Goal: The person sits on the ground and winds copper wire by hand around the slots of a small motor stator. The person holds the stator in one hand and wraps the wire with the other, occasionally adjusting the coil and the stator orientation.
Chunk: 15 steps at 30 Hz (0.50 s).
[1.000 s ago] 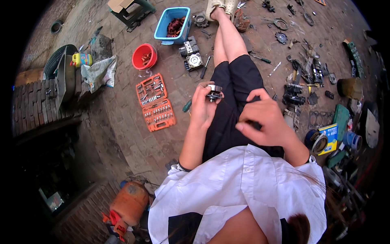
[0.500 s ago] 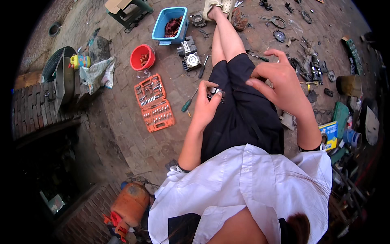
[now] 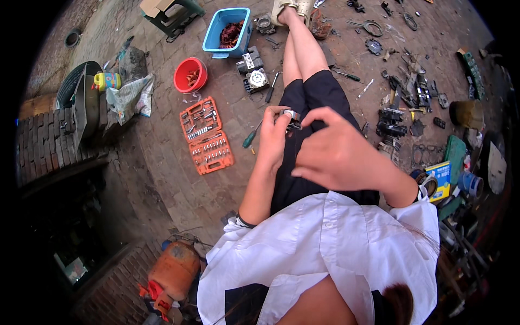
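My left hand (image 3: 273, 132) grips a small silver-and-black metal part (image 3: 292, 120) above the dark shorts on my legs. My right hand (image 3: 338, 151) is slightly blurred just to the right of it, thumb apart, index finger bent toward the part's edge; whether that fingertip touches it is hard to tell. Left of my lap, an open orange socket set (image 3: 206, 135) lies on the paving beside a green-handled screwdriver (image 3: 249, 136).
A red bucket (image 3: 189, 73), blue tub (image 3: 227, 32) and metal assembly (image 3: 254, 73) sit ahead-left. Dismantled parts (image 3: 391, 124) and a blue-yellow box (image 3: 440, 179) lie right. An orange cylinder (image 3: 173, 271) stands behind-left; a green stool (image 3: 173, 16) at the far left.
My right hand rose away from the held part half a second ago and has now swept back down and left beside it. My left hand keeps the part, shifted slightly.
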Available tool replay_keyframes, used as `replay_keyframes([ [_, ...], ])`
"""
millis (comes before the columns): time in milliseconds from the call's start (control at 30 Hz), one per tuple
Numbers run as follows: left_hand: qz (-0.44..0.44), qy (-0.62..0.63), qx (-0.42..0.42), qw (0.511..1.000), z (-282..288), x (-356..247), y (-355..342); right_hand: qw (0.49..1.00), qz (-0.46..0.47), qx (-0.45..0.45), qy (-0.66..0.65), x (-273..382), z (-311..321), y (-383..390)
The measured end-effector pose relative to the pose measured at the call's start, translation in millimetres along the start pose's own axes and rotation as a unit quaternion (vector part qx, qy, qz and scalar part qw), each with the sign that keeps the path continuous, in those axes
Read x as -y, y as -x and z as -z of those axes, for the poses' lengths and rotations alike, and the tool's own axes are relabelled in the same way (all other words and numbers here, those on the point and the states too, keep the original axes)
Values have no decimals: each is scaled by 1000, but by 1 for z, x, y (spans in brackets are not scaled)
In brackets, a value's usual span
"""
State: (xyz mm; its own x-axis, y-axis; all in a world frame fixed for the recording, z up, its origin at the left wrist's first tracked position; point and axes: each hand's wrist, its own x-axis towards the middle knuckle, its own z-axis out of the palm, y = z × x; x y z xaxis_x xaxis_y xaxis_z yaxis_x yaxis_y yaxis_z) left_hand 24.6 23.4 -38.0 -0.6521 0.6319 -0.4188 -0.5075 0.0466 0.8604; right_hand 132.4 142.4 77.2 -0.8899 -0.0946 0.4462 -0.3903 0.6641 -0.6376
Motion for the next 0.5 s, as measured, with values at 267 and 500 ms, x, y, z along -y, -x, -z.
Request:
replay_keyframes([
  [267,76,141,32,987,-5,-4,10,997,62,-15,51,14,-43,17],
  [500,43,115,65,990,5,0,9,995,-75,-37,-59,8,-10,13],
])
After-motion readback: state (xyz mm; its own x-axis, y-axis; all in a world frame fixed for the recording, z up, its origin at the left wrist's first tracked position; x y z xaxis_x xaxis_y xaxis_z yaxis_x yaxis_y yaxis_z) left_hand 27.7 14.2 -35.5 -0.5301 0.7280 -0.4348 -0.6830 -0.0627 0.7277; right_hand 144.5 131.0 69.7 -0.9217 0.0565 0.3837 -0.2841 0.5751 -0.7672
